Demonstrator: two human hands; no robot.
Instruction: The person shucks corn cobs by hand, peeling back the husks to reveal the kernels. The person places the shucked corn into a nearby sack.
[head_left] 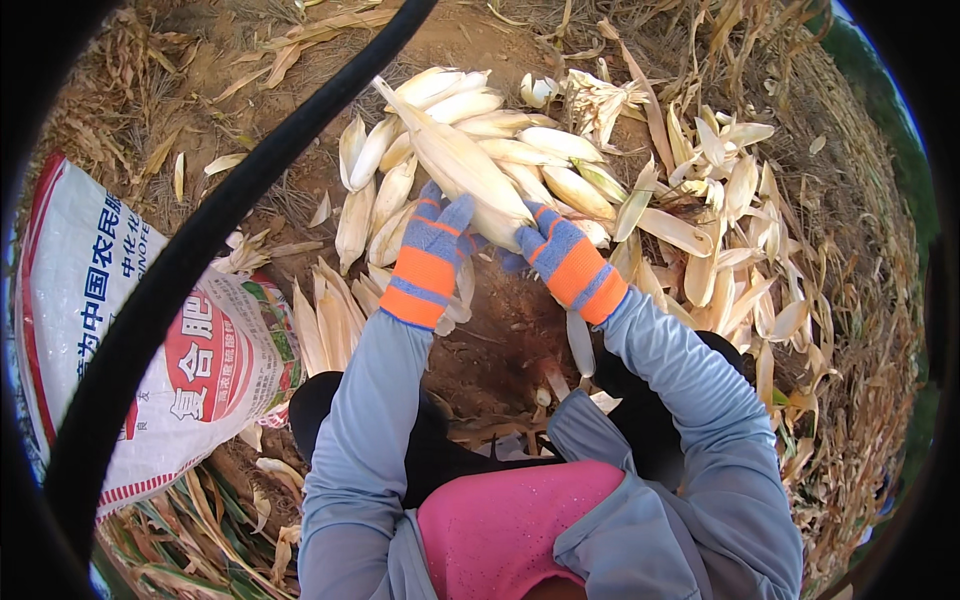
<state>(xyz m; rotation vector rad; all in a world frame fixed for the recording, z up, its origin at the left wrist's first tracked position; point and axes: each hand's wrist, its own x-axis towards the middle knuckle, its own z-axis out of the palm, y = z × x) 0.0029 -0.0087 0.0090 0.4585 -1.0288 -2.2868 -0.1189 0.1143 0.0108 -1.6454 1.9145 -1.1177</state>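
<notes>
- Open soil [490, 345] leaves room between two sleeves [365, 410].
- An ear pile [565, 145] edges it ahead, loose husks [735, 190] rightward, one sack [240, 340] leftward.
- One husk-covered ear [465, 165] overlaps the pile: left hand [428, 255] clasps its side, right hand [570, 258] pinches its lower end.
- Pile: over ten ears, overlapping.

Orange-and-blue gloves [424, 262], grey-blue sleeves [365, 420]
</notes>
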